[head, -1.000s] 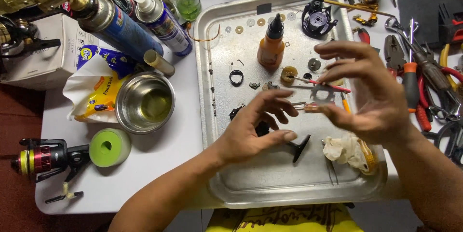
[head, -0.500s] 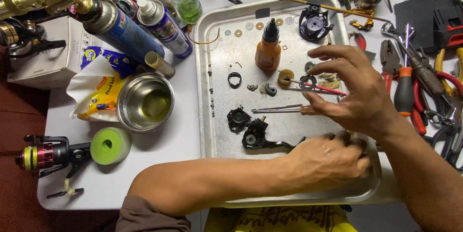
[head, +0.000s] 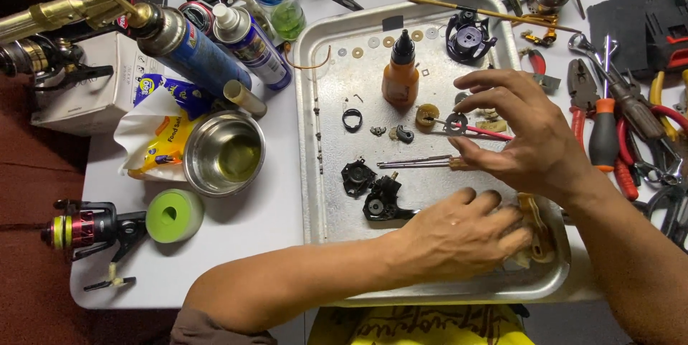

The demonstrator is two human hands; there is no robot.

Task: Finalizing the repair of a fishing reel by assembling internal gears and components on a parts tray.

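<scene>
Your left hand (head: 459,234) lies palm down on the crumpled cloth (head: 517,245) with the fingers curled over it, pressing it at about 5 o'clock of the metal tray (head: 315,173); whether the fingers close around it I cannot tell. Your right hand (head: 534,137) hovers open with spread fingers over the tray's right side, holding nothing, its fingertips near the small gear (head: 454,124) and the red-handled tool (head: 484,131). That cloth is pale, wrinkled and stained yellow at one edge. In the tray, at 12 o'clock stands an orange bottle (head: 399,73) with black cap, at 1 o'clock a black spool (head: 469,35), and near the centre lie black reel parts (head: 373,191), a black ring (head: 352,120) and small washers. At 9 o'clock outside the tray, a steel bowl (head: 223,153) holds yellowish liquid. Compared with half a second before, both hands keep nearly the same places; your left hand has settled flatter on the cloth.
</scene>
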